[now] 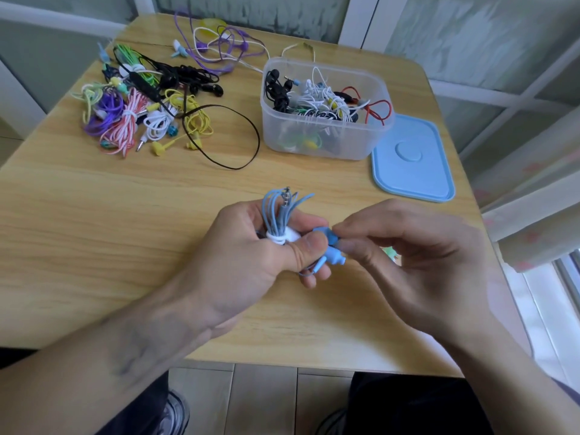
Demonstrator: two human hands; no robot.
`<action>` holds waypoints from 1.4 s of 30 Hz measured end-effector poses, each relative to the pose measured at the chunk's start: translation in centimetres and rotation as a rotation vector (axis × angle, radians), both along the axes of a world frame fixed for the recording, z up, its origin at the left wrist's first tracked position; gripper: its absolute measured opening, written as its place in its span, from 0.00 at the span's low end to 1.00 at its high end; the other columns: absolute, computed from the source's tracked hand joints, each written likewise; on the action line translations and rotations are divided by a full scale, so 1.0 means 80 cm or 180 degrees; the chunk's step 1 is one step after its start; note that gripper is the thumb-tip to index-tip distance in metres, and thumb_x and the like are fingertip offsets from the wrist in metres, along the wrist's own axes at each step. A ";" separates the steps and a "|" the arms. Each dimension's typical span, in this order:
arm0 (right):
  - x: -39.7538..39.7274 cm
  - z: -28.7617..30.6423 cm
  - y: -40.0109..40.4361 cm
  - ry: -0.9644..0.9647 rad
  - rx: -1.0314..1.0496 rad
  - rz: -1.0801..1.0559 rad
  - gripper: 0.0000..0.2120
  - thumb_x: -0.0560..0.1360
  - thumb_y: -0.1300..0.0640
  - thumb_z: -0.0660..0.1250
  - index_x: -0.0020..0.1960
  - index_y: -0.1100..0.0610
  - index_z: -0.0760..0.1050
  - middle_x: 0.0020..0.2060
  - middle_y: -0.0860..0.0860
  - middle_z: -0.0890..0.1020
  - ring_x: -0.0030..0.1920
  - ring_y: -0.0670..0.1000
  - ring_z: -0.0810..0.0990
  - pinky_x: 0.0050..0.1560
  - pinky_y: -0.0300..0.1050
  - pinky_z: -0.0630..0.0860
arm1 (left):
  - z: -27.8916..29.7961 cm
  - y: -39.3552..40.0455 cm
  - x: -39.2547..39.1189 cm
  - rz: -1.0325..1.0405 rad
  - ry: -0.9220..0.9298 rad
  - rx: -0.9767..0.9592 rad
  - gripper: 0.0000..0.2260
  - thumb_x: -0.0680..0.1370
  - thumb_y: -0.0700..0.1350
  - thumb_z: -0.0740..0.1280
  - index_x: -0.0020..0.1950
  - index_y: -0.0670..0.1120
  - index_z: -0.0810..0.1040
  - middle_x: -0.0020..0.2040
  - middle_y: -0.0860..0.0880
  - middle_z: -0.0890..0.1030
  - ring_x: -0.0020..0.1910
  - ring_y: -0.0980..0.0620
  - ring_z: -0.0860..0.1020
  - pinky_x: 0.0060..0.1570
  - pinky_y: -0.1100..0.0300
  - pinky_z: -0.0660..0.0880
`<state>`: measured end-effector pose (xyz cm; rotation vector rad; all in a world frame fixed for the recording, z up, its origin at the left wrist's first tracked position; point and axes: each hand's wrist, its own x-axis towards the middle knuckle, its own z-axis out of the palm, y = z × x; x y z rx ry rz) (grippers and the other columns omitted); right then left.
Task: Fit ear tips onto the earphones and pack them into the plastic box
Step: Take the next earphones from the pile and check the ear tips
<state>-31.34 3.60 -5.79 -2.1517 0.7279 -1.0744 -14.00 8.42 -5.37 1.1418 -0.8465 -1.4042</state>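
My left hand (251,252) grips a bundled pair of light blue earphones (279,211), tied with a white twist tie, its jack plug pointing up. Two blue earbuds (332,252) stick out beside my left thumb. My right hand (405,255) pinches at the upper earbud with thumb and forefinger; whatever sits between those fingertips is hidden. Behind the hands, the clear plastic box (323,142) stands open on the table, holding several coiled earphones.
The box's blue lid (414,158) lies flat to its right. A pile of coloured earphones (141,111) covers the table's far left, with a loose black cable loop (248,139) and purple and white cables (219,48) at the back. Something small and green (390,251) peeks behind my right hand.
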 end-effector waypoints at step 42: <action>-0.004 -0.003 -0.006 -0.0504 0.1990 0.0305 0.04 0.63 0.58 0.77 0.37 0.57 0.84 0.34 0.52 0.86 0.33 0.48 0.84 0.37 0.35 0.77 | -0.007 0.004 0.004 -0.0081 -0.1373 -0.0916 0.07 0.68 0.32 0.76 0.37 0.40 0.79 0.31 0.43 0.81 0.27 0.55 0.79 0.29 0.67 0.73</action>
